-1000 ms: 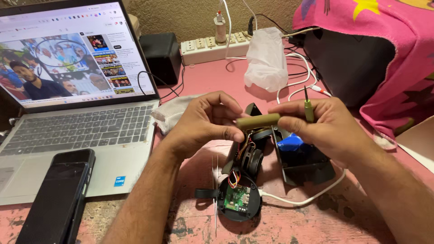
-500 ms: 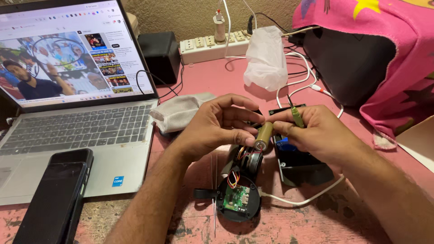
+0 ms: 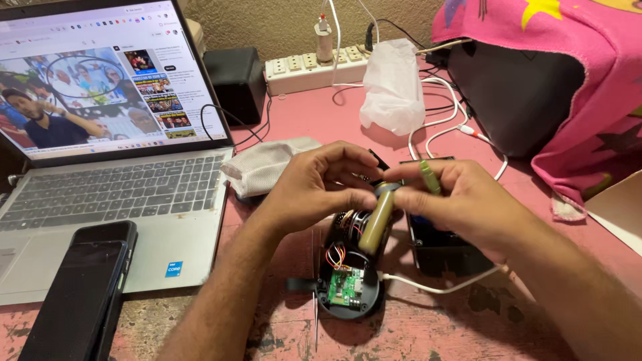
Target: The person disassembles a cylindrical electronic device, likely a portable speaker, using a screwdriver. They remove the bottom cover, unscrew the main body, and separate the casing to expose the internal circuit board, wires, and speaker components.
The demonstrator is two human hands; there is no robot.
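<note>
Left hand and right hand both pinch the battery top; right also grips a green tool. Open gadget at 6 o'clock. Battery judged rigid, light, slick; hold mid-body.

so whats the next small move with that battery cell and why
Probably lower the cell toward the open device below. Both hands, left and right, pinch its top end, so it hangs nearly upright over the exposed green board and wires. The right hand also holds a thin green tool. Where the cell seats is not visible.
</note>
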